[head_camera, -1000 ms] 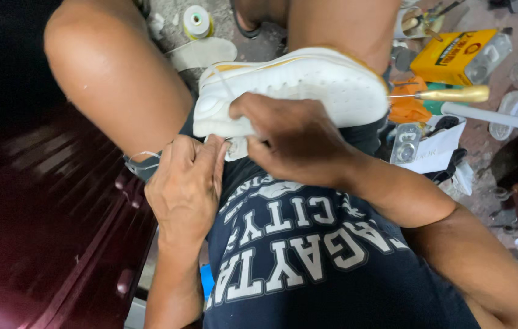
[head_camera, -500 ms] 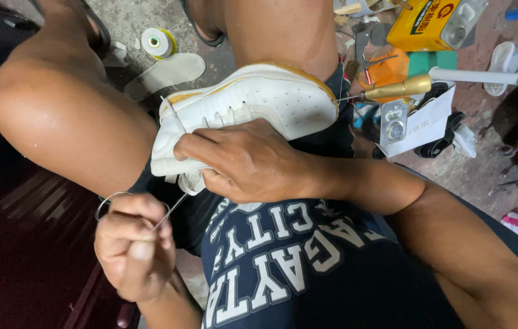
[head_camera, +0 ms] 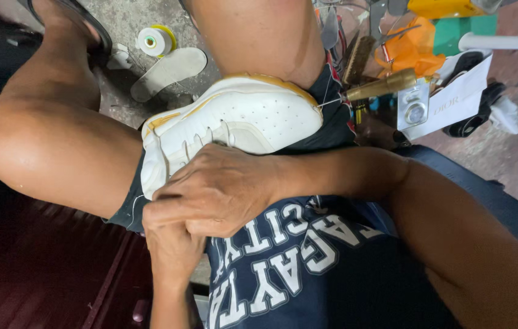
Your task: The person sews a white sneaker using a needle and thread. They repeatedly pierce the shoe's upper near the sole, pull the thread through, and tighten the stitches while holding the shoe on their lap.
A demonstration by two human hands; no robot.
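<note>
I see white paper package (head_camera: 457, 97) at 2 o'clock | clear blister pack (head_camera: 414, 109) just left, touching it | yellow box (head_camera: 438, 7) at 1 o'clock, top edge

The upper right of the frame is crowded: a brass-handled awl (head_camera: 387, 84), orange plastic (head_camera: 420, 49), a white card (head_camera: 454, 100) and a white pipe (head_camera: 502, 41) lie close together, with little room between them. At the upper left, grey floor (head_camera: 119, 24) shows free room around a thread spool (head_camera: 155, 41) and a pale insole (head_camera: 171, 70). A bare knee (head_camera: 46, 146) blocks the left side.
</note>
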